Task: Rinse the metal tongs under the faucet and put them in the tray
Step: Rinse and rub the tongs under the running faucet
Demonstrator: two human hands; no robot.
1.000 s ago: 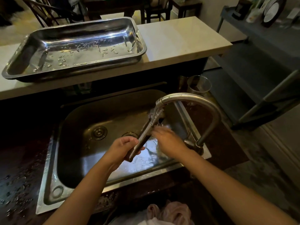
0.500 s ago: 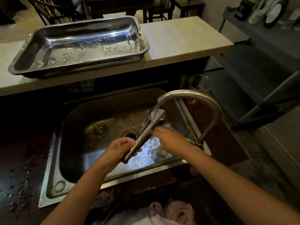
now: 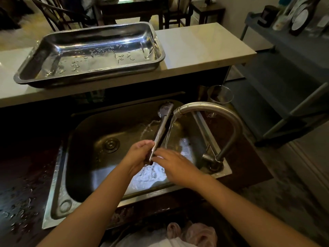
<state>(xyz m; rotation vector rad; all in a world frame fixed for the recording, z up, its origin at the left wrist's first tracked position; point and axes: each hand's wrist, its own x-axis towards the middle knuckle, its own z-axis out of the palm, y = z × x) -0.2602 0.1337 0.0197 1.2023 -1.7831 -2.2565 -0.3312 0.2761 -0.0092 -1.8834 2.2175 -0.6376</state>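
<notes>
The metal tongs (image 3: 162,126) point up and away over the steel sink (image 3: 85,139), their scoop tip just left of the curved faucet (image 3: 213,108) spout. Water runs from the spout and falls right beside the tongs' arms. My left hand (image 3: 138,155) grips the tongs at their near handle end. My right hand (image 3: 175,165) lies against the same end from the right, fingertips touching the handle. The empty steel tray (image 3: 35,57), wet with droplets, sits on the pale counter behind the sink.
A clear glass (image 3: 220,97) stands behind the faucet at the sink's far right corner. The dark worktop (image 3: 21,193) left of the sink is wet. A grey shelf unit (image 3: 293,68) stands to the right. A pinkish cloth (image 3: 194,234) lies at the bottom edge.
The tongs have swung more upright and further away, their tip now left of and past the spout instead of under it. My right hand has moved onto the handle end.
</notes>
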